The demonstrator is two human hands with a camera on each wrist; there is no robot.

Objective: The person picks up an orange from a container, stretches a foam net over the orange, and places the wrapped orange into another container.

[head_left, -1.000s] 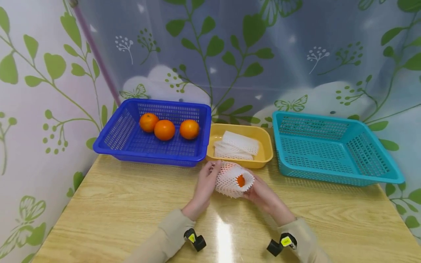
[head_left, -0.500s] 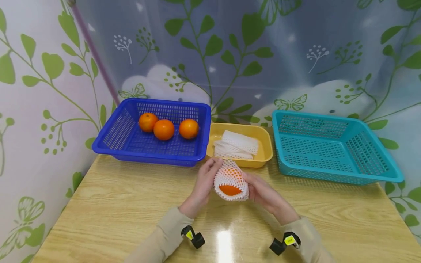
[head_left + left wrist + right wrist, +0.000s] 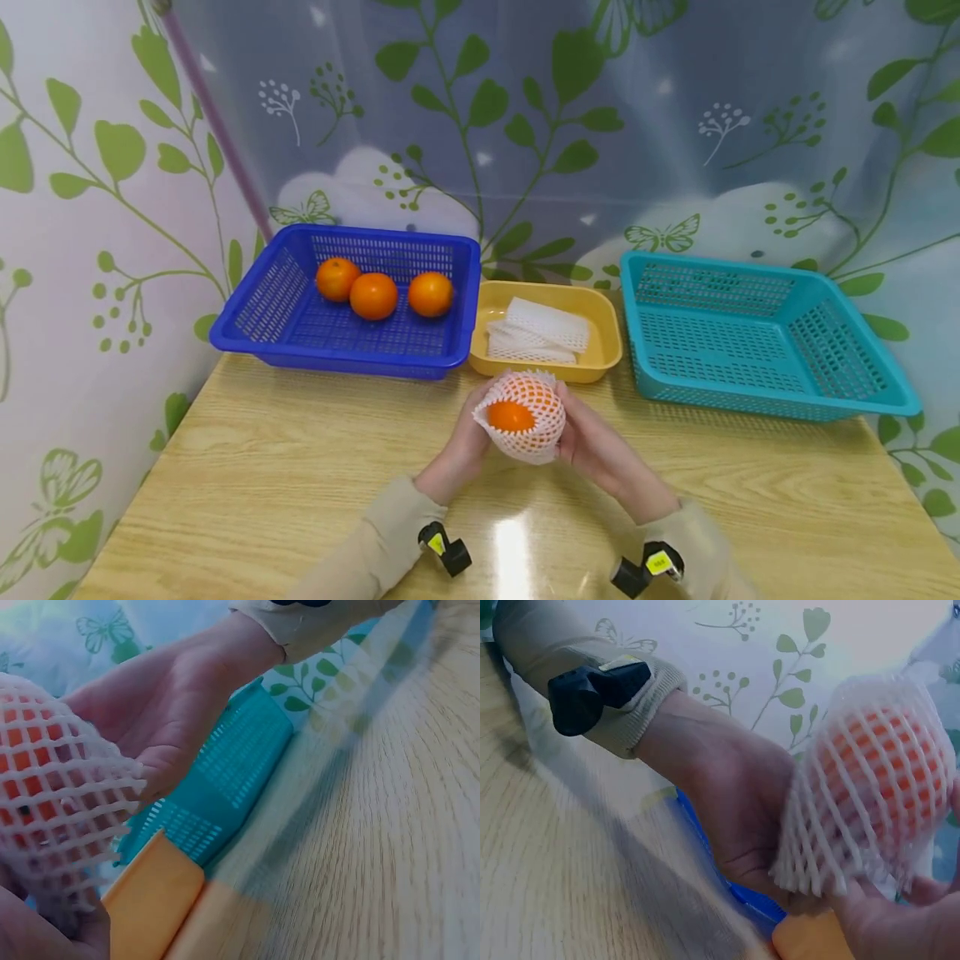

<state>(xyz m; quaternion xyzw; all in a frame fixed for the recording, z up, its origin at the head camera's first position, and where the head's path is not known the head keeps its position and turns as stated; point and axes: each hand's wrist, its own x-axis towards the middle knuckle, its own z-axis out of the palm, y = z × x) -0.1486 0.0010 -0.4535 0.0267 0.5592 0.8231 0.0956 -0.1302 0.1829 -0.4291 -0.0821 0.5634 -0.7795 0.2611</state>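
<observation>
In the head view an orange [image 3: 512, 416] sits inside a white foam net sleeve [image 3: 547, 433], with bare peel showing through the sleeve's open end. My left hand [image 3: 467, 437] holds its left side, the fingers mostly hidden behind the sleeve. On the opposite side my right hand [image 3: 588, 437] grips the sleeved fruit, thumb near the top. From the left wrist, the mesh [image 3: 60, 787] spans between both hands. The right wrist view shows the net [image 3: 877, 772] stretched over the orange, its toothed edge hanging loose near the left palm [image 3: 742, 795].
Behind the hands stands a yellow tray [image 3: 607, 367] holding several flat foam sleeves [image 3: 547, 325]. To its left a blue basket [image 3: 352, 360] contains three oranges [image 3: 374, 296]. A teal basket [image 3: 750, 404] stands to the right. All rest on a wooden table [image 3: 300, 467].
The sleeved orange has been turned in the hands. Its open end has swung from the right, through the front, to the left, and more peel shows. Baskets and tray have stayed put.
</observation>
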